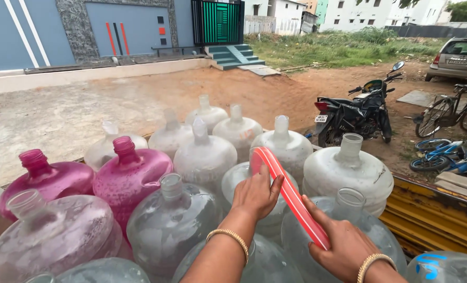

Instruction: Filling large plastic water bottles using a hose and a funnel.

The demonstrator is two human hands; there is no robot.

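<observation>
two pink water jugs [131,175] sit at the left among many clear water jugs [204,157] packed together. near the middle, the left hand [255,195] curls over the upper end of a red-and-white striped hose [291,196], bent down into a jug's mouth. the right hand [343,246] grips the hose's lower part. a parked motorcycle [356,115] stands beyond, right.
</observation>
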